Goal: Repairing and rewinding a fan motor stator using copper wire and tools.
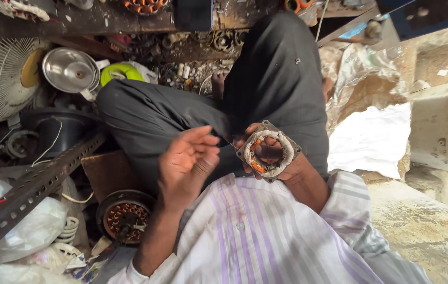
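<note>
Gripped in right hand (282, 165): square motor stator (269, 151) (left hand (188, 160) open).

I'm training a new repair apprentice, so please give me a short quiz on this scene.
1. True or false: the left hand grips the square grey metal motor stator with white-and-orange windings.
2. Which hand holds that stator? A: left hand. B: right hand. C: neither.
3. Fill in: the round copper-wound motor part lies low in the picture, beside the person's ___ forearm.
Key: 1 false; 2 B; 3 left.
</note>
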